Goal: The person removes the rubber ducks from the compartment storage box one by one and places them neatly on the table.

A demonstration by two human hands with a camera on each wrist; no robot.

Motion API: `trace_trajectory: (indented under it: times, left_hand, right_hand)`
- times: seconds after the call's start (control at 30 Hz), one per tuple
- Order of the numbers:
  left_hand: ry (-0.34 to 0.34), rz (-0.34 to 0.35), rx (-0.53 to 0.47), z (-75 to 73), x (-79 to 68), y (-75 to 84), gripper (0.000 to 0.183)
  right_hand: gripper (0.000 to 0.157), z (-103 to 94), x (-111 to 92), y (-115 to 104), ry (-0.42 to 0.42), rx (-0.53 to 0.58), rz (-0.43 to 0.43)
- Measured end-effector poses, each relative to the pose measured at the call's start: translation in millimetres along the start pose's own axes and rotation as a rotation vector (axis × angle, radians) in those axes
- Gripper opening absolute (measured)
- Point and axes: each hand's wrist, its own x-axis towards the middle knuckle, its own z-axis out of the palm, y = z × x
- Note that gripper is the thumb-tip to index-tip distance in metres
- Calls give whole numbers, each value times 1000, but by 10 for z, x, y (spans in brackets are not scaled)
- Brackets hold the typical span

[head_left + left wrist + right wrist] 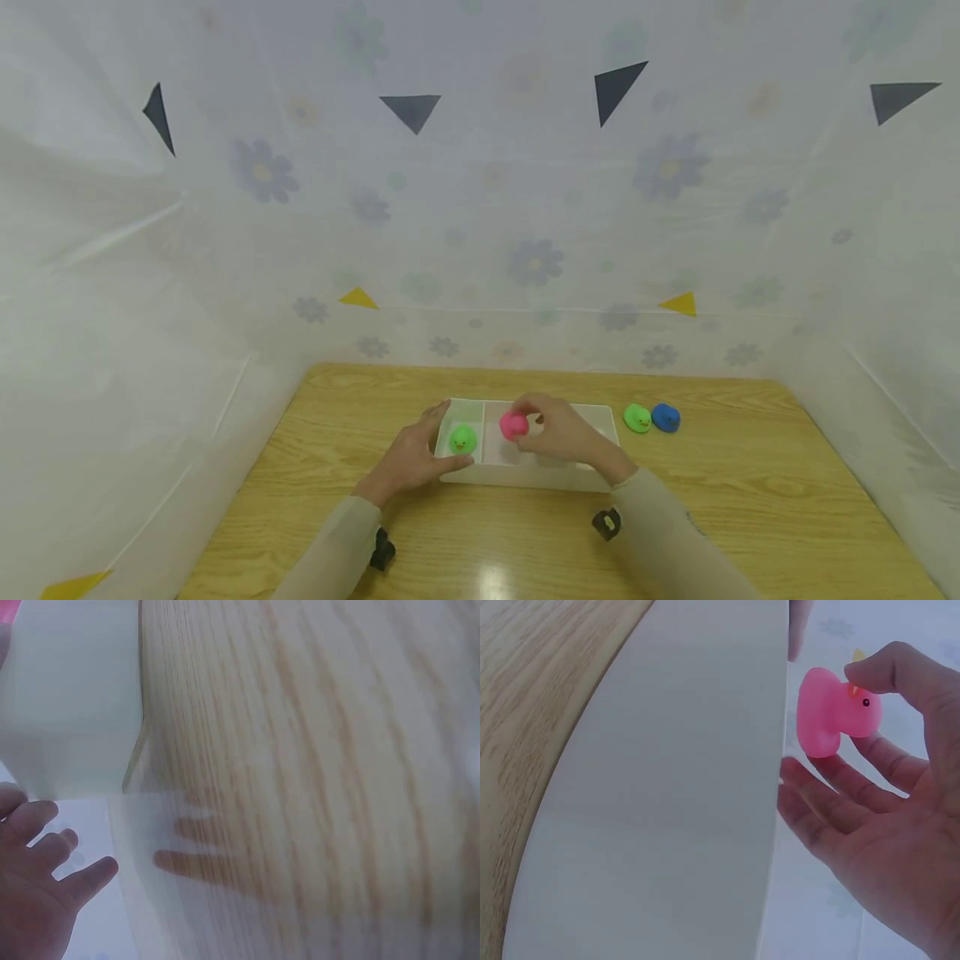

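Note:
In the head view a long white divided box [536, 476] lies on the table, with a green rubber duck [463, 439] in its left compartment. My left hand [411, 457] rests at the box's left end, thumb along the front rim and fingers spread by the end wall. Over the compartment right of the divider, my right hand [558, 429] pinches a pink rubber duck [514, 426] by its head. The right wrist view shows the thumb on the pink duck's [823, 712] orange beak, fingers behind, its body beyond the box's wall [660, 780].
Right of the box, a second green duck [637, 418] and a blue duck [666, 417] sit side by side on the wooden table [720, 475]. Pale flower-patterned sheeting [480, 208] hangs behind and on both sides.

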Motion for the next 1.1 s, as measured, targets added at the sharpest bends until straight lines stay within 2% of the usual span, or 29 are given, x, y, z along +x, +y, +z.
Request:
trace_trajectory:
  times: [0.3, 0.43, 0.9, 1.1]
  left_hand:
    - [0, 25, -19, -13, -9, -19, 113]
    - [-3, 13, -10, -10, -9, -30, 112]
    - [-5, 13, -7, 4, 1, -53, 115]
    - [-2, 14, -7, 8, 8, -72, 115]
  right_hand:
    - [37, -96, -81, 86, 10, 170, -49]
    - [38, -116, -115, 144, 28, 201, -53]
    - [38, -332, -322, 261, 69, 311, 48]
    - [40, -488, -455, 342, 95, 303, 102]
